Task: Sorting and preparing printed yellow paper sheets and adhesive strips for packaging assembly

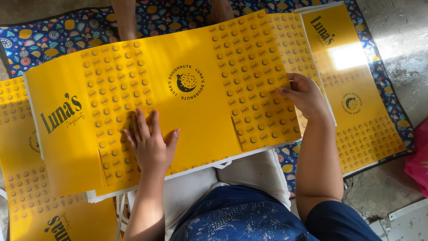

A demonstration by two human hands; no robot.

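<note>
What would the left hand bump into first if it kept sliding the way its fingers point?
The left hand lies flat on the top yellow printed cardboard sheet, fingers pointing away from the person. Sliding on, it would cross that sheet, then probably reach the patterned blue mat and another person's leg; depth is unclear.

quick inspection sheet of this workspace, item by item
surface: patterned blue mat on a grey concrete floor.
job's things: top yellow printed sheet lies flat across a stack of like sheets; more yellow sheets lie at left and at right.
clutter: white sheets by the person's lap; pink item at the right edge.
grippers: left hand pressed flat, fingers spread, on the top sheet; right hand grips that sheet's right edge.
cables: nothing seen.
surroundings: another person's limbs at the top of the mat; sun patch on the right sheets.
</note>
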